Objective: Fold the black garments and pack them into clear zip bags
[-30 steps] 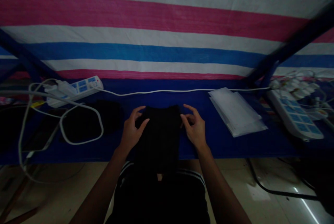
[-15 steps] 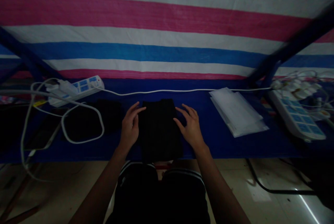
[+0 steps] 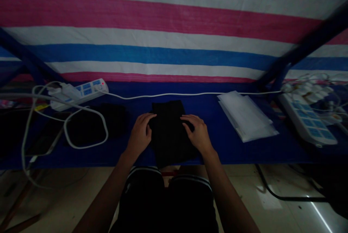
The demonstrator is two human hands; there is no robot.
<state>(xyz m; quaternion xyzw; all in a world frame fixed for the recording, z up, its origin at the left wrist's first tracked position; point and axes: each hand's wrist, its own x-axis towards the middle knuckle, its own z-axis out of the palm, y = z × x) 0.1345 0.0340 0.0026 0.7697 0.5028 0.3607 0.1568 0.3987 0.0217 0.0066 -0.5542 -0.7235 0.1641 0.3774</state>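
Note:
A folded piece of black cloth (image 3: 171, 137) lies on the blue table in front of me, slightly turned, its lower end at the table's near edge. My left hand (image 3: 140, 133) rests at the cloth's left side, fingertips on the border, thumb apart below them. At the opposite side, my right hand (image 3: 199, 131) touches the right border with its fingertips, and its thumb is likewise spread from the fingers. Neither hand is closed round the fabric. Dim light hides the cloth's folds and exact kind.
Translucent white plastic bags (image 3: 246, 117) lie to the right, beside a power strip (image 3: 312, 122) crowded with plugs. Another power strip (image 3: 81, 93), a looped white cable (image 3: 106, 131), a phone (image 3: 47, 137) and dark fabric (image 3: 115, 119) are on the left. A striped sheet (image 3: 163, 19) hangs behind.
The black cloth has turned slightly, its upper and lower ends shifting a little right. My left hand has moved right and down; the fingers of both hands are less spread and now touch the cloth.

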